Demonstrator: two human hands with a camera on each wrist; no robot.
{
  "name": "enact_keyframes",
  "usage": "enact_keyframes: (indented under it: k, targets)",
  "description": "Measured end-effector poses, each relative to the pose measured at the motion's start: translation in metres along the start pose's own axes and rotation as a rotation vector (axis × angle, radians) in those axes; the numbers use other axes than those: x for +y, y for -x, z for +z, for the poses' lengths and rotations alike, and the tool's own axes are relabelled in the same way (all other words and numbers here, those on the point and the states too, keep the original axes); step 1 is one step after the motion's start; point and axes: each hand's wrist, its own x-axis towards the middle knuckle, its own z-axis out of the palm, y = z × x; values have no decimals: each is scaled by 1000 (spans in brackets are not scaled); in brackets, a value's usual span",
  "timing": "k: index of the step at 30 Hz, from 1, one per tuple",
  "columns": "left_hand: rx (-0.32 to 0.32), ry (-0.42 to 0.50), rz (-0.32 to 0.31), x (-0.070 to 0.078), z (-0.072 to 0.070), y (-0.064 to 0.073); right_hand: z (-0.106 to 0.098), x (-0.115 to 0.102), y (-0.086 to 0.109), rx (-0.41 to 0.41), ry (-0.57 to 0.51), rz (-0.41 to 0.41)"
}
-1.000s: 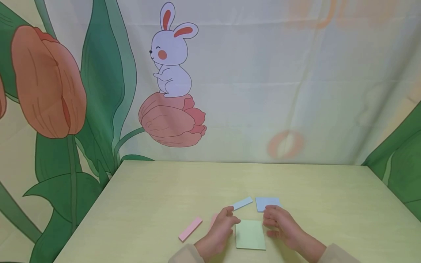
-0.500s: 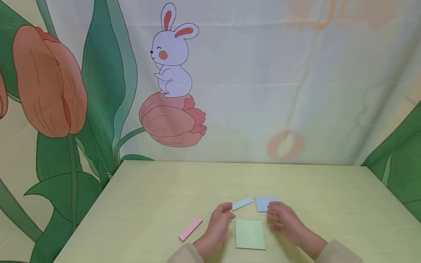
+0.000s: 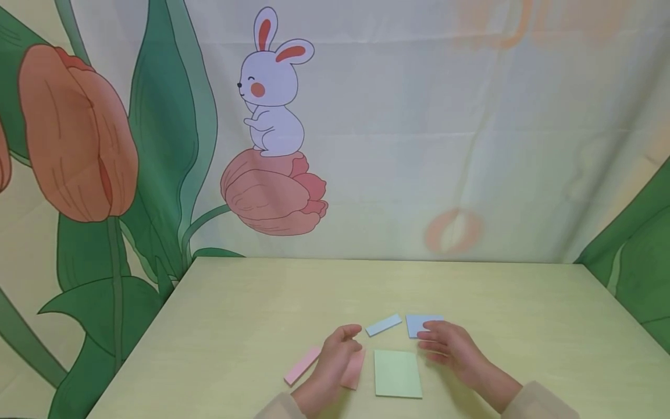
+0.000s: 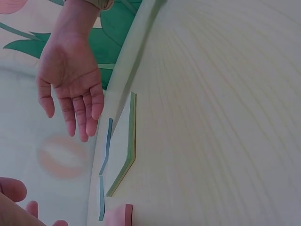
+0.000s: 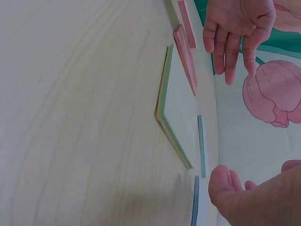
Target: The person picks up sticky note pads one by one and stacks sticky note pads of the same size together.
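Note:
A pale green rectangular board (image 3: 398,374) lies flat on the table between my two hands. My left hand (image 3: 328,364) hovers to its left, fingers loosely bent and holding nothing. Beneath that hand, partly covered, are a wider pink piece (image 3: 353,370) and a narrow pink strip (image 3: 302,366). On the other side, my right hand (image 3: 456,350) is raised above the table with relaxed, empty fingers, overlapping a blue rectangular piece (image 3: 415,326) in the head view. A light blue strip (image 3: 384,325) lies beyond the green board. In the left wrist view, my right palm (image 4: 73,70) shows bare.
The pieces lie on a pale wood-grain table (image 3: 251,302). Behind its far edge hangs a cloth backdrop (image 3: 387,145) printed with tulips and a white rabbit (image 3: 274,116).
My left hand has shifted left, uncovering more of the wider pink piece and now overlapping the narrow pink strip. My right hand has barely moved. The pieces stay in place.

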Motion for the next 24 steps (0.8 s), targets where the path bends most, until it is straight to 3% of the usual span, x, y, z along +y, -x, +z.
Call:
enact_keyframes:
  k: [17,24]
  targets:
    - [-73,-68,-41,6,-17,13,29,-2,11,-319,-91,3]
    - [-93,-91,-71,5,-18,14,45,-4,20,-406,-149,25]
